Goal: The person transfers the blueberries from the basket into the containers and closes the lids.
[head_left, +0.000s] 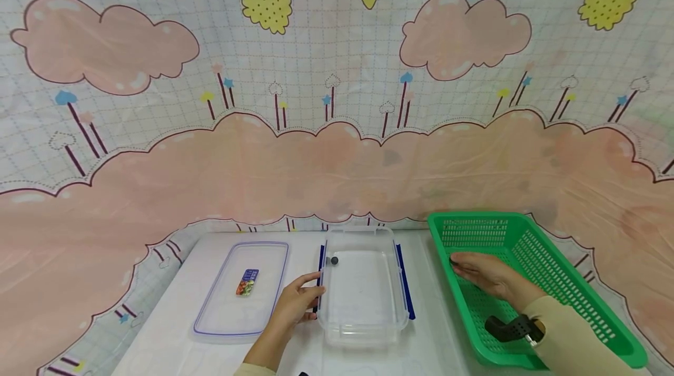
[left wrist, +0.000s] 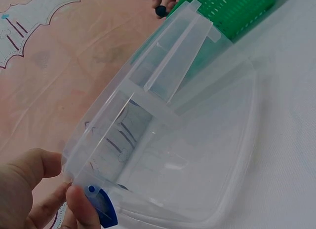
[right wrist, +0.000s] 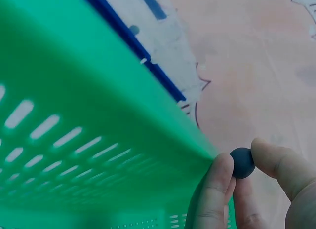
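Note:
My right hand (head_left: 489,275) is over the left side of the green plastic basket (head_left: 476,344). In the right wrist view its thumb and fingers pinch a small round dark ball (right wrist: 242,163) by the basket's rim. The clear plastic storage box (head_left: 363,329) stands uncovered in the middle of the table, with blue side latches (head_left: 405,282) hanging out. My left hand (head_left: 295,303) grips the box's left wall, fingers and thumb near a blue latch in the left wrist view. A similar dark ball (head_left: 334,260) lies inside the box at its left side.
A clear lid (head_left: 226,311) with a blue-violet edge lies on the white table (head_left: 158,329) at the left, bearing a colourful label (head_left: 247,282). A patterned cloth (head_left: 337,171) hangs behind. The basket stands at the right, beside the box.

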The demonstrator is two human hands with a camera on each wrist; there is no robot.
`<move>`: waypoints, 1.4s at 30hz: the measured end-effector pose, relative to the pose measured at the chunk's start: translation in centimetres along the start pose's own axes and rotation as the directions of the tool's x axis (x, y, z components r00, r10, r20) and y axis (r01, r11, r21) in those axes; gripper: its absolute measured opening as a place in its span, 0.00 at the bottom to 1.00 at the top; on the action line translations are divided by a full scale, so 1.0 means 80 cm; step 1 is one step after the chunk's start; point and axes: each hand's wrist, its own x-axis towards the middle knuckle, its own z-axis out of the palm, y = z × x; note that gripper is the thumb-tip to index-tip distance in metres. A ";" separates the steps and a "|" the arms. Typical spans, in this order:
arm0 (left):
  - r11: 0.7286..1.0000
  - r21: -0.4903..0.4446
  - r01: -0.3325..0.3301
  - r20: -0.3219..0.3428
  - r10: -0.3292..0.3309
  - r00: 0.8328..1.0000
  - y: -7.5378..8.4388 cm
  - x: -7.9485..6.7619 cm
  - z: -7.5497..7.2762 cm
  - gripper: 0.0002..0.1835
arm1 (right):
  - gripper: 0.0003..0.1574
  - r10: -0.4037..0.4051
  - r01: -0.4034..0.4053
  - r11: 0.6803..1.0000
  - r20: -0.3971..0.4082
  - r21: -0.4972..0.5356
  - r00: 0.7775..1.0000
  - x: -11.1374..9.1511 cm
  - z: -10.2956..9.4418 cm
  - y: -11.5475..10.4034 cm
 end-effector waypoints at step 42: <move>1.000 0.003 0.000 -0.011 0.000 1.000 -0.002 -0.001 0.002 0.26 | 0.10 -0.076 0.064 0.987 0.079 0.147 0.994 0.026 0.057 -0.027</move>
